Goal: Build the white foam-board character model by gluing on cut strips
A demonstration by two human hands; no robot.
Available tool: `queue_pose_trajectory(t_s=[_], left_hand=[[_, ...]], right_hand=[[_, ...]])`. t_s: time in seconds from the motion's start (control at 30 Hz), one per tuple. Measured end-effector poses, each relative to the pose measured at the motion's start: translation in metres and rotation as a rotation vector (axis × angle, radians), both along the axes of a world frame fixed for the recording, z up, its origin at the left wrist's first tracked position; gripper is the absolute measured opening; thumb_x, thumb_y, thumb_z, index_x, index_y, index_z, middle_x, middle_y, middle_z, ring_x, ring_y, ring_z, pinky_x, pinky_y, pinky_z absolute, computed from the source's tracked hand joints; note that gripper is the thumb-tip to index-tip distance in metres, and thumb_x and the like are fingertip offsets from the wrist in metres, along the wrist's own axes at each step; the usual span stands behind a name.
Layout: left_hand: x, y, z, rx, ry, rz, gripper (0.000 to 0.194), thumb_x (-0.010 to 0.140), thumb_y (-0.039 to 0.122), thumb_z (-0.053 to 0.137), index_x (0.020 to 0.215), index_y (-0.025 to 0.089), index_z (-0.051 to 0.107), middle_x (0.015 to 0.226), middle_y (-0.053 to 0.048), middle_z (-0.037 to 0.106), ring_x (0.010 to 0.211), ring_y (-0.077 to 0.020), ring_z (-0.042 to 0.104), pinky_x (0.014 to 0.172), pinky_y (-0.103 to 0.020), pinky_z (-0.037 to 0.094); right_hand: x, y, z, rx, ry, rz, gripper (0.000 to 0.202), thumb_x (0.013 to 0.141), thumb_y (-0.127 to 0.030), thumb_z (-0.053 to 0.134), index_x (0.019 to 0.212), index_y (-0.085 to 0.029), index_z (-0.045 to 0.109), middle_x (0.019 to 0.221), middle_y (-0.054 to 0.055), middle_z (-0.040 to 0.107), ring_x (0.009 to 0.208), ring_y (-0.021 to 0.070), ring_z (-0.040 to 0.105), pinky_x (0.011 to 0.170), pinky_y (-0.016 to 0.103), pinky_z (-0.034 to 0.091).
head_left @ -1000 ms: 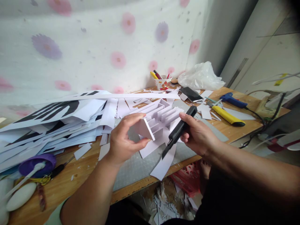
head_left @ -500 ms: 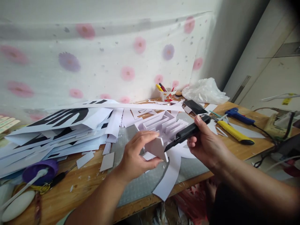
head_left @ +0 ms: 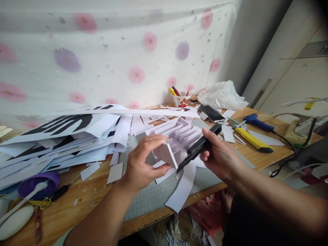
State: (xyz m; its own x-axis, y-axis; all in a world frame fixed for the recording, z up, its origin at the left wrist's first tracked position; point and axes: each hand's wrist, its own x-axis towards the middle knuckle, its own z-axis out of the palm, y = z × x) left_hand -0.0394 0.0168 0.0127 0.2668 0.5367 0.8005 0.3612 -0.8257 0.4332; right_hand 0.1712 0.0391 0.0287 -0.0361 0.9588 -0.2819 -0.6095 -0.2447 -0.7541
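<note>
Between the thumb and fingers of my left hand (head_left: pixel 145 160) is a small white board piece (head_left: pixel 165 154), held up by its edges. A black utility knife (head_left: pixel 198 146) is gripped in my right hand (head_left: pixel 217 153), its blade pointing down-left at the lower right corner of the piece. Behind both hands, a white board structure with several upright strips (head_left: pixel 179 131) rests on the grey cutting mat (head_left: pixel 143 201). A curved white strip (head_left: pixel 183 191) lies over the mat's front edge.
Printed sheets (head_left: pixel 77 136) are piled at the left, behind a purple bowl (head_left: pixel 38 184). Toward the right lie a phone (head_left: pixel 211 113), a yellow-handled knife (head_left: pixel 252 139) and a blue glue gun (head_left: pixel 258 122). A pen cup (head_left: pixel 181 99) stands at the back.
The board piece has turned, showing its edge more, and the knife blade has moved down along it toward the lower corner. The whole view has shifted slightly.
</note>
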Motion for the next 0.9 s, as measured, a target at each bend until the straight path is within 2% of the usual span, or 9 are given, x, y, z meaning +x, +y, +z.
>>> queue_pose_trajectory(t_s=[0.17,0.4,0.6,0.9], left_hand=[[-0.004,0.002,-0.001,-0.014,0.005,0.024,0.067,0.061,0.006,0.075,0.121,0.023,0.053,0.117,-0.011,0.061,0.112,-0.0279,0.056,0.1,-0.05,0.045],[0.005,0.003,-0.001,0.04,0.089,0.005,0.064,0.061,0.006,0.075,0.119,0.022,0.054,0.113,-0.012,0.063,0.107,-0.0276,0.059,0.093,-0.048,0.049],[0.005,0.002,-0.002,0.034,0.068,-0.005,0.064,0.061,0.01,0.076,0.119,0.025,0.053,0.112,-0.011,0.064,0.106,-0.0267,0.059,0.093,-0.048,0.049],[0.004,0.0,-0.003,0.001,0.039,-0.022,0.065,0.06,0.007,0.077,0.119,0.023,0.055,0.115,-0.011,0.063,0.11,-0.0282,0.058,0.097,-0.05,0.047]], right_hand=[[0.001,-0.005,-0.001,0.006,0.004,0.033,0.028,0.068,-0.035,0.073,0.064,-0.018,0.051,0.043,-0.008,0.049,0.026,0.0039,0.037,0.025,0.014,0.03],[0.007,0.0,0.011,0.063,0.034,-0.05,0.03,0.069,-0.034,0.074,0.062,-0.019,0.049,0.045,-0.009,0.051,0.028,0.0038,0.04,0.026,0.014,0.032],[0.004,0.003,0.006,0.058,0.021,-0.055,0.027,0.069,-0.034,0.074,0.064,-0.02,0.051,0.046,-0.01,0.052,0.029,0.0034,0.04,0.026,0.014,0.031],[0.004,0.004,0.001,0.064,-0.008,-0.043,0.027,0.067,-0.032,0.074,0.064,-0.019,0.051,0.047,-0.007,0.052,0.028,0.004,0.039,0.026,0.015,0.03]])
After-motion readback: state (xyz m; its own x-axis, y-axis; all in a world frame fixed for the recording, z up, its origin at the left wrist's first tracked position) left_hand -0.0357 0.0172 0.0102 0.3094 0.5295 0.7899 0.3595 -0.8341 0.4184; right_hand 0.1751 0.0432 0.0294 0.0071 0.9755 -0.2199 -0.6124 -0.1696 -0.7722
